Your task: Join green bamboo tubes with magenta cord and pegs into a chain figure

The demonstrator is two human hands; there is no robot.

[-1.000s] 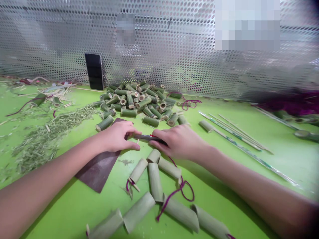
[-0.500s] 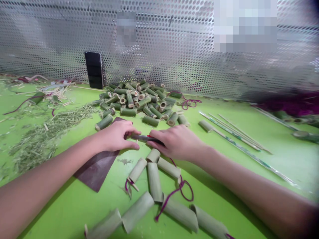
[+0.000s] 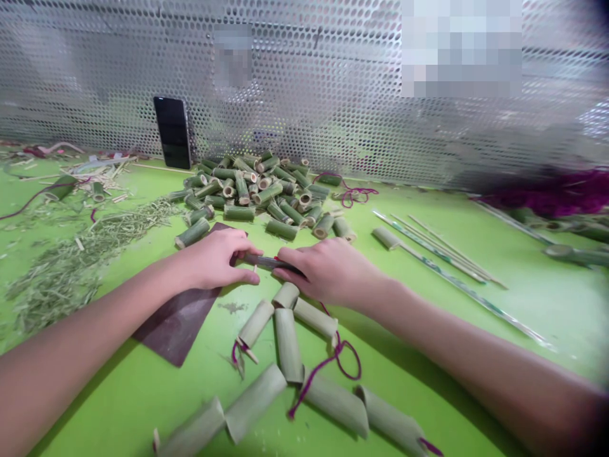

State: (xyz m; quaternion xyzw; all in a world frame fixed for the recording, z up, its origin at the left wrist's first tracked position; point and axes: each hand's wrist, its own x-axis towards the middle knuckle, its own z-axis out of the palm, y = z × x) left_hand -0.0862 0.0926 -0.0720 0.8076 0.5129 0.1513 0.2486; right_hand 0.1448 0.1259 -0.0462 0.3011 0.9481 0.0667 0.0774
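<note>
My right hand [image 3: 316, 266] is closed around a dark-handled tool [image 3: 276, 262] with a bit of red on it, its metal end pointing left. The tip of the tool reaches my left hand [image 3: 221, 259], whose fingers are pinched around something small; a short pale stick [image 3: 255, 269] shows by its thumb. Just below my hands, cut bamboo tubes [image 3: 288, 346] lie joined in a figure-like layout, with purple cord [image 3: 349, 358] looped at the right. Under my left forearm lies a dark brown sheet [image 3: 178, 327].
Behind my hands is a heap of short green bamboo pieces [image 3: 252, 184]. A phone [image 3: 172, 133] leans on the perforated metal screen [image 3: 295, 82]. Shavings [image 3: 95, 254] lie at the left, thin sticks [image 3: 442, 247] at the right, and purple material [image 3: 556, 193] at the far right.
The whole view has shifted slightly, so everything sits a little further left. Both hands keep nearly the same pose around the tool.
</note>
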